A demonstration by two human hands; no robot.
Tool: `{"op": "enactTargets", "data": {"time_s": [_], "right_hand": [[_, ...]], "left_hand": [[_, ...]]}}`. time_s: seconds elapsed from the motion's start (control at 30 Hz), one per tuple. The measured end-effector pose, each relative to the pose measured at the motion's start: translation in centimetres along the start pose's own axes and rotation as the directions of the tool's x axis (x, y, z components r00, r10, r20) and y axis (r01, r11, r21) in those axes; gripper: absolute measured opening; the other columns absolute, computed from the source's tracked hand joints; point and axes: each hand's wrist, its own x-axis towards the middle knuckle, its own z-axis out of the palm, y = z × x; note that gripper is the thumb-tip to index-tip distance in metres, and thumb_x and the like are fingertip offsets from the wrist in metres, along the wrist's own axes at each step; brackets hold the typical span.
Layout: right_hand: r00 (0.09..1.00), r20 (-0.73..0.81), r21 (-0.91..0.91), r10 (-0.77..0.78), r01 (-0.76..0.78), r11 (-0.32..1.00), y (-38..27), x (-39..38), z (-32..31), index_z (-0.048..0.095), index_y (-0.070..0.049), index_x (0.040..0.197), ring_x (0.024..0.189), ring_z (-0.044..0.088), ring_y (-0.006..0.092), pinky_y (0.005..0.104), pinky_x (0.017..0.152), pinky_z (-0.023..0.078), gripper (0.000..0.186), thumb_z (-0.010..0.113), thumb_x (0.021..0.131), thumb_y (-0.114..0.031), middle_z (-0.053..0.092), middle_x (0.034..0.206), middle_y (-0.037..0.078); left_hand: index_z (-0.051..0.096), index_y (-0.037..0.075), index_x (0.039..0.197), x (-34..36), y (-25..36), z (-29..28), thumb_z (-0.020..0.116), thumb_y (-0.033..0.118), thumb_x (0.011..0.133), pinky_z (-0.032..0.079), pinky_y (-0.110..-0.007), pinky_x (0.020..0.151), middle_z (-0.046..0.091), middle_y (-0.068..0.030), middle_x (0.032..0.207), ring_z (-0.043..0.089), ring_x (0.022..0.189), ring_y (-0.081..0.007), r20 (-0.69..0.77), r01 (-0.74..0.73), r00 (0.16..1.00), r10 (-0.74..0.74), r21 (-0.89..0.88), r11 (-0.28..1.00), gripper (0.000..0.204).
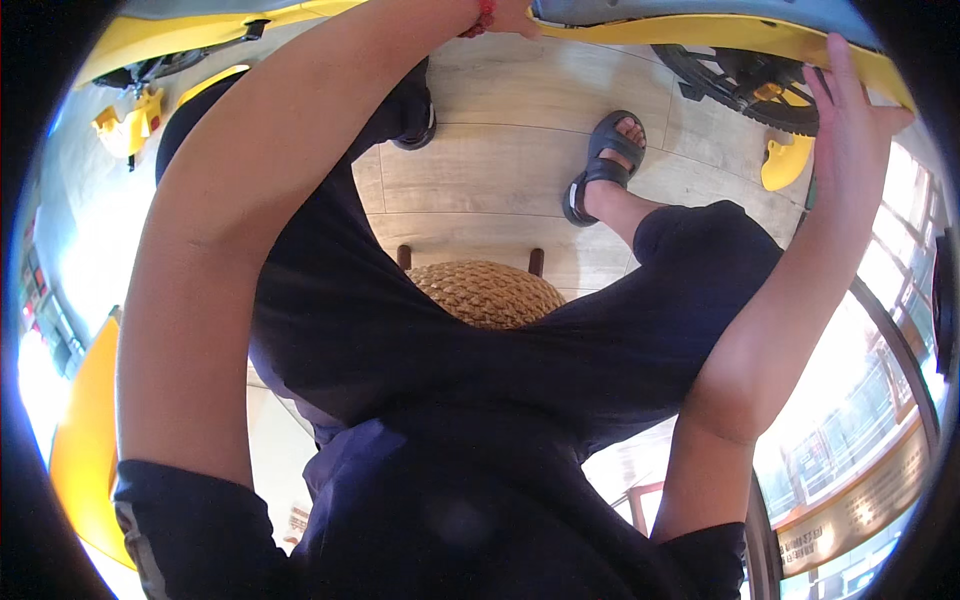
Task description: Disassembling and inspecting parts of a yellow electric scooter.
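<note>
A long yellow panel (640, 32) with a grey-blue surface along its far side stretches across the top of the head view. Its kind is not clear. My left hand (510, 17) reaches to this panel near the top middle, with a red band on the wrist; its fingers are mostly cut off by the frame edge. At the panel's right end lies my right hand (852, 108), fingers stretched out and apart, touching the yellow edge. A black wheel with a knobbly tyre (735, 85) shows beneath the panel, close to my right hand.
I sit on a woven stool (490, 290), knees apart, above a pale plank floor (480, 175). Loose yellow parts (785, 162) lie at the right. Another yellow piece (130, 125) and a dark wheel (155, 70) are at the far left. A large yellow shape (85, 440) stands at the lower left.
</note>
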Motion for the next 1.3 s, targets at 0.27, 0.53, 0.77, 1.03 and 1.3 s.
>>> {"op": "enactTargets", "data": {"time_s": [0.27, 0.53, 0.77, 1.03, 1.3], "right_hand": [[0.999, 0.02, -0.095, 0.026, -0.024, 0.995, 1.3, 1.0, -1.1, 0.009, 0.006, 0.127, 0.099, 0.062, 0.0295, 0.0412, 0.089, 0.054, 0.078, 0.071, 0.081, -0.007, 0.051, 0.114, 0.024], [1.0, -0.018, -0.174, -0.02, 0.017, 0.985, 2.2, 0.8, -1.1, 0.005, 0.004, 0.13, 0.101, 0.06, 0.0309, 0.0405, 0.09, 0.054, 0.08, 0.069, 0.083, -0.007, 0.049, 0.117, 0.025], [1.0, 0.006, -0.137, -0.011, 0.012, 0.991, 1.2, 0.4, -0.6, 0.004, 0.004, 0.131, 0.107, 0.058, 0.0316, 0.0402, 0.091, 0.053, 0.082, 0.069, 0.083, -0.009, 0.048, 0.119, 0.026], [0.994, -0.089, -0.08, 0.069, -0.076, 0.994, 0.8, -0.7, 0.7, 0.01, 0.007, 0.132, 0.111, 0.055, 0.0305, 0.0388, 0.095, 0.049, 0.083, 0.073, 0.081, -0.014, 0.048, 0.122, 0.023], [0.971, 0.081, 0.261, 0.226, -0.239, 0.935, -0.4, -4.5, 6.7, 0.027, 0.0, 0.135, 0.116, 0.05, 0.0272, 0.0383, 0.097, 0.044, 0.069, 0.069, 0.083, -0.016, 0.046, 0.127, 0.015]], "left_hand": [[0.013, 0.003, 0.145, 0.4, 3.5, -2.5, 0.08, 0.044, 0.064, 0.029, -0.062, 0.102, 0.021, -0.0197, 0.149, 0.026, 0.134, -0.0407, 0.194, 0.291, 0.94, -0.281, -0.023, 0.957, 0.113], [0.014, -0.004, 0.143, 1.4, 5.0, -2.1, 0.076, 0.052, 0.065, 0.026, -0.063, 0.102, 0.022, -0.0197, 0.149, 0.02, 0.137, -0.0384, 0.091, 0.276, 0.957, -0.275, -0.003, 0.961, 0.114], [0.015, -0.007, 0.142, 1.5, 4.7, -1.8, 0.071, 0.051, 0.071, 0.028, -0.064, 0.1, 0.023, -0.0224, 0.148, 0.022, 0.136, -0.0402, 0.094, 0.249, 0.964, -0.249, 0.02, 0.968, 0.107], [0.015, -0.007, 0.142, 1.6, 4.9, -2.2, 0.07, 0.052, 0.072, 0.03, -0.062, 0.1, 0.024, -0.0219, 0.147, 0.023, 0.136, -0.0398, 0.117, 0.263, 0.957, -0.264, 0.029, 0.964, 0.107], [0.014, -0.006, 0.142, 1.2, 4.5, -2.0, 0.072, 0.053, 0.07, 0.031, -0.061, 0.1, 0.023, -0.0212, 0.148, 0.023, 0.136, -0.0391, 0.152, 0.3, 0.938, -0.313, 0.103, 0.948, 0.11]]}}
